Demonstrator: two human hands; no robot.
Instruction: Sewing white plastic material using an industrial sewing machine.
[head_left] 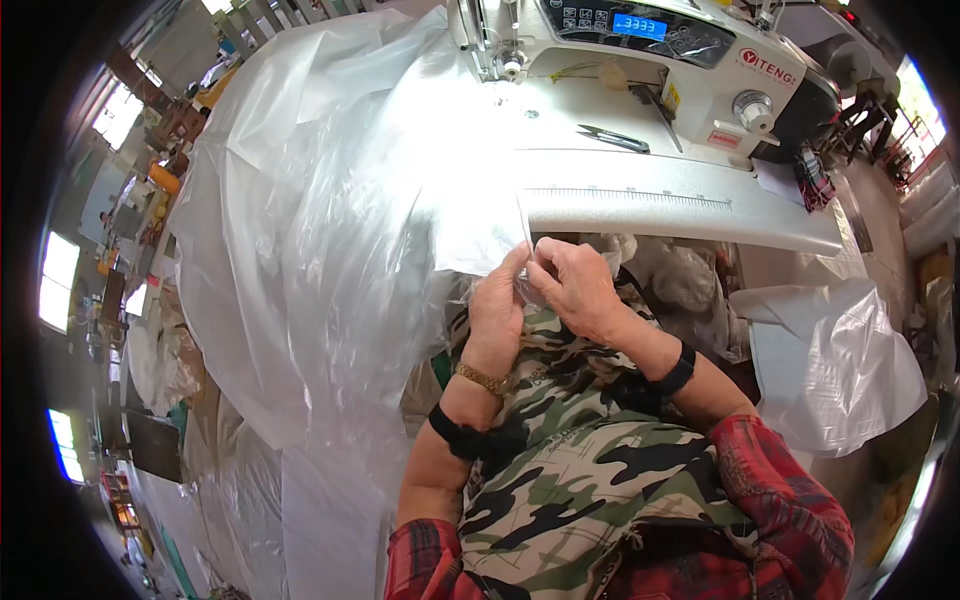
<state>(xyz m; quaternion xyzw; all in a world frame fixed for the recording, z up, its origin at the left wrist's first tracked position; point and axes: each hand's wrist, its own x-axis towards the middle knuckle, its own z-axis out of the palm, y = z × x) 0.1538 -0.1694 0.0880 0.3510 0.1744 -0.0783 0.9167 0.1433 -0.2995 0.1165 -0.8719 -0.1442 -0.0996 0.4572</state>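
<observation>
A large sheet of translucent white plastic [300,230] spreads over the left of the sewing machine's bed and hangs down toward my lap. Its right edge runs from below the needle area to my fingers. My left hand [497,305] pinches that edge near the corner between thumb and fingers. Close beside it, my right hand [575,285] is closed on the same edge, its fingertips almost touching the left ones. The white sewing machine [690,85] stands just beyond, its lamp shining brightly on the plastic under the head.
Thread snips [613,138] lie on the machine bed, near a printed ruler strip [630,196]. More clear plastic [685,275] is bunched below the bed's front edge. Another white plastic piece [840,365] drapes at the right. A camouflage apron [590,440] covers my lap.
</observation>
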